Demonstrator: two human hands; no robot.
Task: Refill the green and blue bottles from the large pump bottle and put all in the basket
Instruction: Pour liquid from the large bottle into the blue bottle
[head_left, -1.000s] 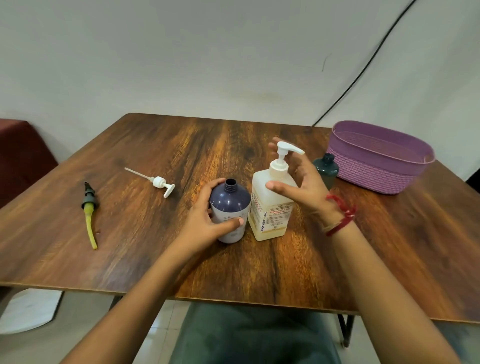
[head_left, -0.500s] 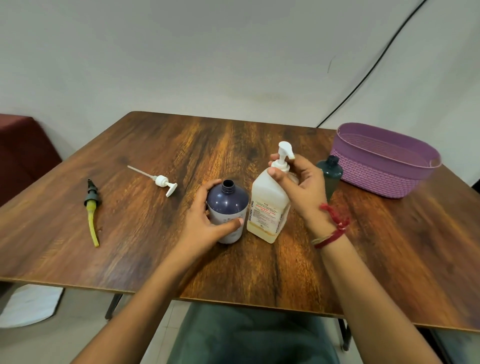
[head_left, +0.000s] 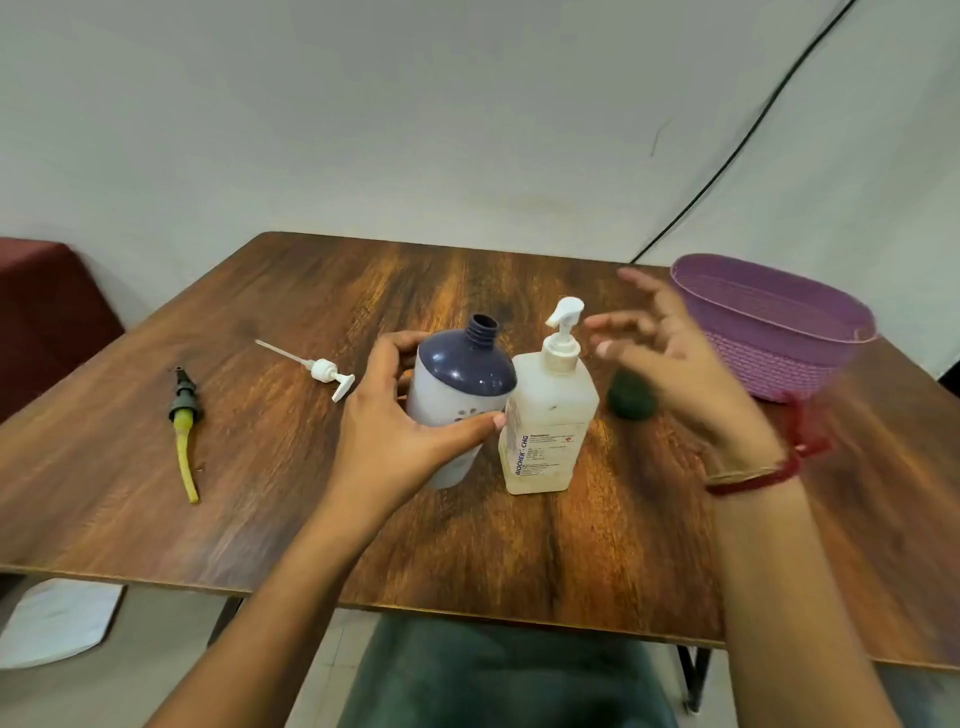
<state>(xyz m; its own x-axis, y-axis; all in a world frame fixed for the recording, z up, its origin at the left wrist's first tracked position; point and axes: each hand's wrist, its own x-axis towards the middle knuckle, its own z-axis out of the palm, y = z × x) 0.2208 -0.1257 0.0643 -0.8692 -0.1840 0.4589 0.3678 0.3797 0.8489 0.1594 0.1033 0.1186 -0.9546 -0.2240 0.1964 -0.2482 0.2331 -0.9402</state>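
Grip comes from the left hand (head_left: 405, 431), which wraps round the body of the blue bottle (head_left: 462, 384) at centre frame, thumb across its front. The bottle leans, its uncapped neck tipped toward the large pump bottle (head_left: 550, 415) that touches it on the right. This is probably to bring the opening under the nozzle. The right hand (head_left: 675, 364) hovers just right of the pump head, blurred, fingers spread and holding nothing; it looks placed to press the plunger. Partly hidden behind that hand, the green bottle (head_left: 631, 397) stands on the table (head_left: 260, 519) as a dark blur, between the pump bottle and the purple basket (head_left: 769, 322) at the right of the frame. None of the three bottles is in the basket yet. Left of centre a white pump head (head_left: 324, 370) lies on its side with its dip tube. Further left lies a dark pump head with a yellow tube (head_left: 184, 415). Both are apparently set aside so the small bottles stay open for filling.
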